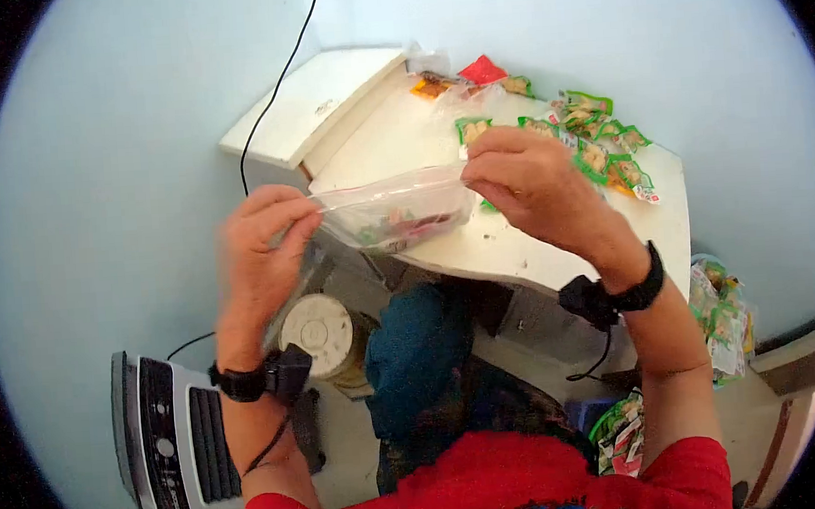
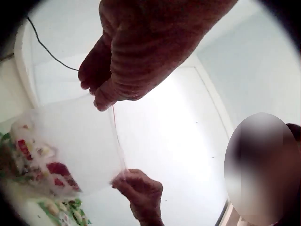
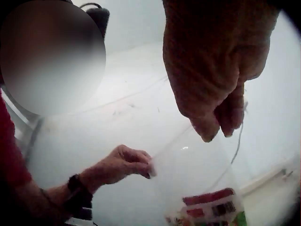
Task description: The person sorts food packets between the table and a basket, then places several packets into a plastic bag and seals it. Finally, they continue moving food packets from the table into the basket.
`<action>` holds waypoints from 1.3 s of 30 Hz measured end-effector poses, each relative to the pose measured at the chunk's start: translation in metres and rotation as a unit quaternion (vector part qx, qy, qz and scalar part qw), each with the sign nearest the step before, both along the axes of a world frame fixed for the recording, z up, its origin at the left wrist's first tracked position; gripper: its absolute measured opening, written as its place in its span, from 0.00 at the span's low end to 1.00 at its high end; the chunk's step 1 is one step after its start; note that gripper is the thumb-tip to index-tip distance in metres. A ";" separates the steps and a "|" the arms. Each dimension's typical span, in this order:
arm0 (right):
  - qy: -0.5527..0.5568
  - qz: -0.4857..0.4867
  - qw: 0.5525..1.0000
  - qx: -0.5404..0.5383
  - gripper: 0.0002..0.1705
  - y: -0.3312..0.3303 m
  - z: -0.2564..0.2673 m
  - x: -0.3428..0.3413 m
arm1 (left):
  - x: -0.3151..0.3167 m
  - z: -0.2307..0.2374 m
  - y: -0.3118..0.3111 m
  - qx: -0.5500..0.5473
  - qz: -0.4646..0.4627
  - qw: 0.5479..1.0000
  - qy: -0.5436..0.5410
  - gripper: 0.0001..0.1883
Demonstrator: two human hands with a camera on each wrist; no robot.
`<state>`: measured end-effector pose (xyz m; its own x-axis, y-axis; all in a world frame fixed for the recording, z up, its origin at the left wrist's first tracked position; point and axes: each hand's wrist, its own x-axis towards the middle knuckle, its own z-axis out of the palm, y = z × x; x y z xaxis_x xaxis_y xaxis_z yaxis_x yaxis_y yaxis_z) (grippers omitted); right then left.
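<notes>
A clear zip bag [image 1: 395, 209] hangs stretched between both hands above the table's near edge. My left hand [image 1: 262, 245] pinches its top left corner between thumb and fingers. At the opposite top corner, my right hand [image 1: 534, 181] pinches the bag the same way. Small printed packets in red, white and green lie in the bottom of the bag, and a red label with a barcode [image 3: 223, 209] shows through the plastic in the right wrist view. The left wrist view shows the bag [image 2: 89, 141] from below, its packets bunched at the far end.
Several green-edged snack packets [image 1: 593, 154] lie on the white table [image 1: 464, 256], with a red packet [image 1: 482, 70] at the back. A round lidded bucket [image 1: 317, 335] stands below left, beside a grey-black appliance [image 1: 176, 437]. Bins of packets [image 1: 724, 319] stand at the right.
</notes>
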<state>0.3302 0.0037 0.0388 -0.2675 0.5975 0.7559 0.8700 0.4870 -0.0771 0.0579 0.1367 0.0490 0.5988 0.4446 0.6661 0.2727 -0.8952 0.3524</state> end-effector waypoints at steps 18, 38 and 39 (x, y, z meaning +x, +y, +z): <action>0.401 0.058 0.850 -0.337 0.11 -0.055 -0.095 -0.061 | -0.083 -0.068 -0.078 -0.294 0.062 0.951 0.071 0.08; 0.646 0.163 0.660 -0.346 0.05 -0.065 -0.115 -0.076 | -0.096 -0.072 -0.083 -0.429 -0.012 0.902 0.040 0.03; 0.656 0.166 0.650 -0.347 0.05 -0.065 -0.116 -0.079 | -0.095 -0.074 -0.083 -0.436 0.003 0.900 0.030 0.02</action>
